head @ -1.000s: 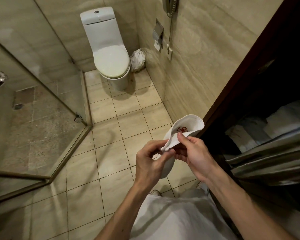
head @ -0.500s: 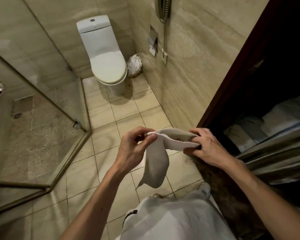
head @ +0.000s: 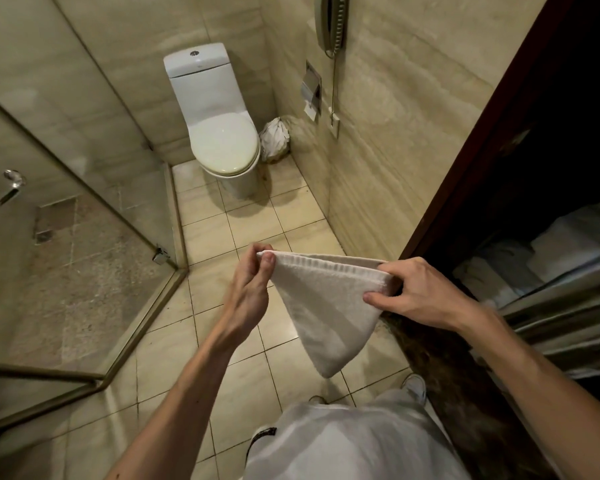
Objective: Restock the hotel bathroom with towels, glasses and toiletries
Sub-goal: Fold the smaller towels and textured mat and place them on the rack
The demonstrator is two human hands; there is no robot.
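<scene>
- We hold the towel (head: 326, 306) in mid-air in front of us, above the floor (head: 222, 341). It hangs between both hands and touches nothing else.
- Our left hand (head: 250, 282) pinches the towel's left top corner between thumb and fingertips, with the fingers bunched close together.
- Our right hand (head: 420, 292) grips the right top corner, thumb laid across the front and fingers curled behind the cloth.
- The top edge is drawn taut between the two corners. We judge this is to square the towel for folding.
- Below that edge the cloth narrows to a hanging point, so the shape reads as a triangle, apparently doubled over.
- The towel is thick white terry with a soft nap and a ribbed band along the top hem. It is limp and will likely sag wherever it is not held.
- Near right stands a dark wooden cupboard (head: 499, 140), and pale folded stacks (head: 568, 244) lie on its open shelf. We take these for linen, which would explain why we stand here.
- The floor is glossy beige square tile with dark grout.
- On the left is a glass shower screen (head: 66, 202) in a metal frame, with a pebbled base behind it.
- At the far end is a smooth white ceramic toilet (head: 219, 133) with its lid down. A bin (head: 274, 140) with a crumpled white liner sits just to its right.
- A paper holder (head: 312, 88) and a phone (head: 331, 22) hang on the veined stone wall at far right.
</scene>
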